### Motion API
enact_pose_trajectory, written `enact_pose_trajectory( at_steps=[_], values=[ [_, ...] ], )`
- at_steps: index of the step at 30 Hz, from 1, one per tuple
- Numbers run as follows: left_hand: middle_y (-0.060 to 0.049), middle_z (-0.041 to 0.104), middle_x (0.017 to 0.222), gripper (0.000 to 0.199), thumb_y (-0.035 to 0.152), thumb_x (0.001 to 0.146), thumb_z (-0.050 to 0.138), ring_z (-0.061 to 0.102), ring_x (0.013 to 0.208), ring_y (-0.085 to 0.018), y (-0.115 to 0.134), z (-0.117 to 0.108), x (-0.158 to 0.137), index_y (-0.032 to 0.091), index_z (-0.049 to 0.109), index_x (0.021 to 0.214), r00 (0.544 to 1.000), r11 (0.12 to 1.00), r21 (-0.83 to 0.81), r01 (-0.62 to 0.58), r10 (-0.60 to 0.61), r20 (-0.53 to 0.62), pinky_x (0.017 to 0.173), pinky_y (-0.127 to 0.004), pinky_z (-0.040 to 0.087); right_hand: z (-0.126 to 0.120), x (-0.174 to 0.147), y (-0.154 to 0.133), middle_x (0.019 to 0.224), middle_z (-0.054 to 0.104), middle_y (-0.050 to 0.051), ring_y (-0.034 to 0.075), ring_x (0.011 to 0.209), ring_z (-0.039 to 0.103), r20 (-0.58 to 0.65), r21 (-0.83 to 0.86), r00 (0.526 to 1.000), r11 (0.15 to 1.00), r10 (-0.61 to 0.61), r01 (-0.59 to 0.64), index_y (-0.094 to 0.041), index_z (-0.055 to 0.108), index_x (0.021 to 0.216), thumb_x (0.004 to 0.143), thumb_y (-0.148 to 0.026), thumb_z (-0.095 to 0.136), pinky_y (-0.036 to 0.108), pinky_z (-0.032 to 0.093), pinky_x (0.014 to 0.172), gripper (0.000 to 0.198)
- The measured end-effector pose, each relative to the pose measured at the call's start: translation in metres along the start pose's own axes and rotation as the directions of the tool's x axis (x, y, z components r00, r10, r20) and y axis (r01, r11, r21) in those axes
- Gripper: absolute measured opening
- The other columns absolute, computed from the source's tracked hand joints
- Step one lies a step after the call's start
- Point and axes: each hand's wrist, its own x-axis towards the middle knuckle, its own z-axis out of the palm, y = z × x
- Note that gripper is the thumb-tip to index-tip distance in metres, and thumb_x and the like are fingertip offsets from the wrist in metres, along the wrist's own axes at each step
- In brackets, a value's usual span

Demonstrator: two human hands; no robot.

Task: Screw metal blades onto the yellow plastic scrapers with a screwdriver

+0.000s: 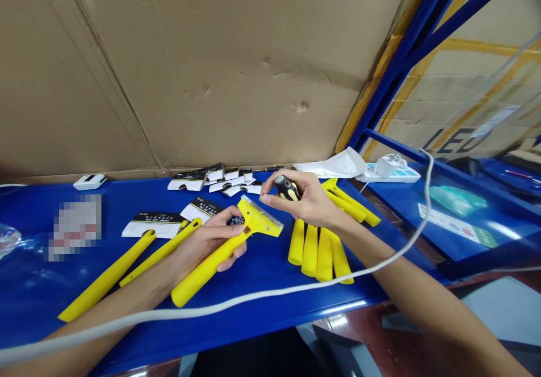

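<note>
My left hand (215, 239) is closed round the neck of a yellow scraper (211, 267), its metal-edged head tilted up to the right. In my right hand (310, 196) sits a screwdriver with a black and cream handle (287, 187); thumb and forefinger pinch together by the scraper's head, and whatever is at their tips is too small to name. Several yellow scraper handles (310, 250) lie side by side below my right wrist. Two more yellow handles (110, 275) rest left of my left forearm, by black-and-white printed cards (152, 225).
A white cable (270, 293) hangs across the front, over both forearms. Folded card sleeves (190, 180), a white plastic bag (332, 165) and a power strip (391, 173) line the back of the blue table (253, 320). A blue metal frame (393, 78) rises at the right.
</note>
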Motion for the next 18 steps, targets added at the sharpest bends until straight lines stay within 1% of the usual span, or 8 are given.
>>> enact_pose_trajectory(
  at_steps=[2,4,6,10,14,18],
  values=[
    [-0.001,0.067,0.080,0.038,0.024,0.094,0.077,0.060,0.051,-0.013,-0.001,0.001,0.001,0.025,0.052,0.122,1.000,1.000,-0.002,0.015,-0.015,-0.003,0.038,-0.018,0.043,0.002,0.000,0.002,0.090,0.075,0.000,0.014,0.081,0.067,0.031,-0.006,0.999,1.000,-0.022,0.022,-0.019,0.075,0.093,0.089,-0.031,0.088,0.028,0.053,0.077,0.017],
    [-0.001,0.066,0.077,0.037,0.024,0.092,0.080,0.063,0.055,-0.015,-0.004,0.000,0.003,0.024,0.053,0.117,1.000,1.000,-0.006,0.028,-0.028,-0.005,0.038,-0.018,0.043,0.004,0.000,0.004,0.093,0.076,0.000,0.015,0.086,0.068,0.061,-0.018,0.998,0.999,-0.032,0.033,-0.020,0.075,0.095,0.089,-0.029,0.087,0.029,0.053,0.081,0.016],
    [-0.001,0.066,0.077,0.037,0.025,0.089,0.082,0.062,0.054,-0.014,-0.007,0.000,0.006,0.023,0.054,0.113,0.999,0.999,-0.016,0.029,-0.029,-0.012,0.036,-0.017,0.041,0.005,0.000,0.005,0.094,0.076,0.000,0.015,0.086,0.069,0.100,-0.028,0.995,0.999,-0.025,0.028,-0.020,0.076,0.096,0.090,-0.031,0.086,0.029,0.053,0.080,0.016],
    [-0.002,0.069,0.085,0.037,0.024,0.087,0.083,0.061,0.051,-0.012,-0.008,0.002,0.007,0.022,0.056,0.111,0.999,0.999,-0.032,0.018,-0.019,-0.028,0.034,-0.018,0.041,0.008,0.000,0.007,0.091,0.077,0.002,0.015,0.080,0.067,0.176,-0.031,0.984,0.999,0.011,-0.006,-0.019,0.078,0.095,0.092,-0.037,0.084,0.028,0.052,0.075,0.019],
    [-0.002,0.068,0.085,0.036,0.023,0.087,0.084,0.065,0.057,-0.014,-0.003,0.008,0.004,0.021,0.056,0.110,0.999,0.999,-0.019,0.037,-0.038,-0.038,0.035,-0.017,0.042,0.008,0.000,0.008,0.089,0.076,0.001,0.014,0.078,0.065,0.170,-0.041,0.985,0.999,0.022,-0.015,-0.018,0.078,0.094,0.094,-0.037,0.083,0.028,0.051,0.072,0.019],
    [-0.002,0.069,0.089,0.036,0.022,0.088,0.083,0.066,0.058,-0.013,0.000,0.011,0.001,0.021,0.055,0.111,0.998,0.998,-0.022,0.052,-0.052,-0.019,0.036,-0.018,0.043,0.007,-0.001,0.008,0.093,0.079,0.002,0.016,0.082,0.069,0.141,-0.062,0.990,0.998,0.013,-0.004,-0.019,0.079,0.096,0.094,-0.035,0.083,0.029,0.053,0.078,0.017]
  ],
)
